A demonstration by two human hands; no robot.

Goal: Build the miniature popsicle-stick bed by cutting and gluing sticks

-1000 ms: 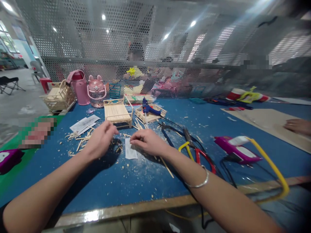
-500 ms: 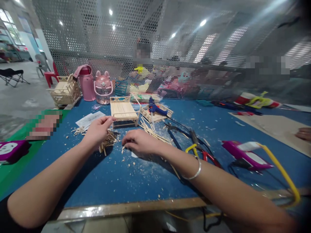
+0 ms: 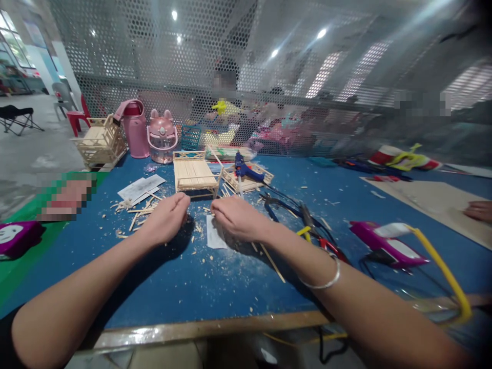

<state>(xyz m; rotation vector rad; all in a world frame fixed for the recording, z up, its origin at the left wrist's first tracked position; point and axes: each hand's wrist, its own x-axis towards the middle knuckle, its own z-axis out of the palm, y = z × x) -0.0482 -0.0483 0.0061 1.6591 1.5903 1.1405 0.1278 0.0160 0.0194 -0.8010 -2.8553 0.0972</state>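
Note:
My left hand is closed, thumb pressed to the fingers, just in front of a small bed frame made of thin wooden sticks. Whatever it may hold is hidden. Opposite it, my right hand is also closed, with its fingertips turned inward and any held thing out of sight. A gap lies between the two hands. Short pieces of stick are scattered left of my left hand. Under my right hand's fingers a white paper slip shows in part. A blue glue gun rests on another stick frame behind my right hand.
Pliers and a purple device with a yellow strap lie to the right. At the back left stand a finished stick piece, a pink flask and a pink bottle. Another person's hand rests at far right.
My left hand has come right and down from beside the bed frame, and its fingers have closed. My right hand has shifted slightly right and its fingers have curled in. The stick scraps now lie spread out.

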